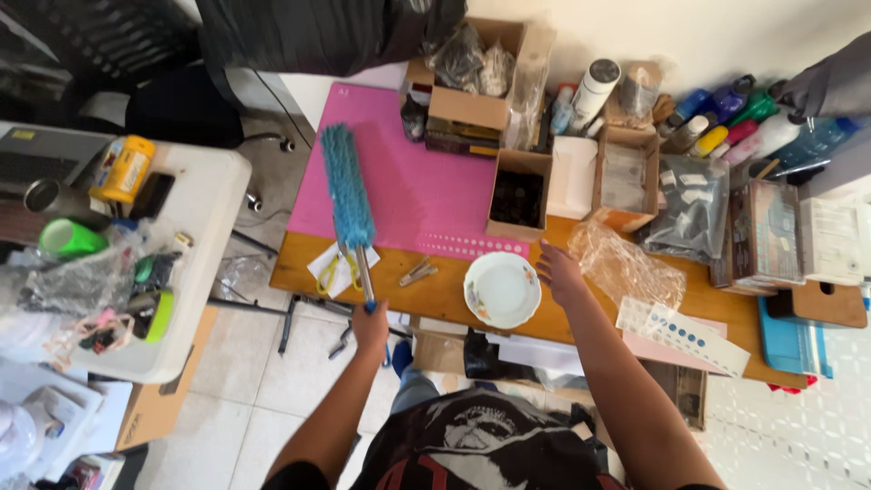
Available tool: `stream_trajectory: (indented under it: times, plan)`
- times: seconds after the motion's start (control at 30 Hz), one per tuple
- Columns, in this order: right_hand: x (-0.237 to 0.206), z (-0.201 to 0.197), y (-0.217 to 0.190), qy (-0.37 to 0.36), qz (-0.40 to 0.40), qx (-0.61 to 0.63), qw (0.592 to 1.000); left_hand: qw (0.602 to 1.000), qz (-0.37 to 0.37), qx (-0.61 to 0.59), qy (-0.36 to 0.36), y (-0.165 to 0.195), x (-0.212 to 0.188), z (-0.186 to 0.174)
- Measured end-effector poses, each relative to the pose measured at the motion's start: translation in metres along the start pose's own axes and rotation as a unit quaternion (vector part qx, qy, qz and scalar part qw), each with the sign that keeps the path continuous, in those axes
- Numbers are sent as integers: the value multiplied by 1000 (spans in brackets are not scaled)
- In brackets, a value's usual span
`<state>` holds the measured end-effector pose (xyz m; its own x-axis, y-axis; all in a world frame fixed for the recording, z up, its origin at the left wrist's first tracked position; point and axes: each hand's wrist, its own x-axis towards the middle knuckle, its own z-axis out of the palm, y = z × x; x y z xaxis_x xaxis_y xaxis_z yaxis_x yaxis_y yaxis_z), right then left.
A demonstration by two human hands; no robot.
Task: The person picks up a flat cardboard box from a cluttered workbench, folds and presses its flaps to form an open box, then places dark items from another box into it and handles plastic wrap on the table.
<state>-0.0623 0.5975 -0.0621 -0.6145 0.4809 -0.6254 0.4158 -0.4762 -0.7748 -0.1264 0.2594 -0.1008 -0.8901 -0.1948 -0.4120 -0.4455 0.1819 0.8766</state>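
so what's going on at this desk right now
A person stands over a cluttered wooden table. Their left hand grips the handle of a blue duster, whose fluffy head lies over the pink cutting mat. Their right hand is open, flat on the table between a white plate and a crumpled clear plastic bag. Cardboard boxes and bottles crowd the far edge.

The person wears a dark, near-black short-sleeved shirt — a pale grey printed graphic spreads across the chest, with red shapes below it near the lower edge of the view. Both arms are bare from the upper arm down to the hands, left hand (pixel 370 324) and right hand (pixel 560 274) — no gloves, watch, rings or bands show. A patch of blue-grey trouser fabric shows beyond the shirt.
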Motion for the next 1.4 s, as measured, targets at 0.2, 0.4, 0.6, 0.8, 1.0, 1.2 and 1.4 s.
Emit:
stream_trajectory:
  times: [0.2,0.4,0.6,0.8,1.0,1.2,1.4]
  plan:
    - [33,39,-18,151,-113,-246,951,988,86,128,5,-34,22,-35]
    - [56,50,-13,318,-215,-350,855,975,139,171,-23,-45,54,-68]
    - [64,47,-11,362,-275,-384,804,970,117,204,-63,-44,75,-73]
    - [72,69,-5,254,-36,27,966,957,172,216,-87,-38,89,-36]
    - [76,74,-15,220,-59,163,960,925,202,287,-143,-22,92,0]
    - [70,71,-9,215,-39,150,964,885,158,386,-205,-13,98,7]
    - [37,51,41,301,-137,-72,941,847,134,466,-218,2,99,9]
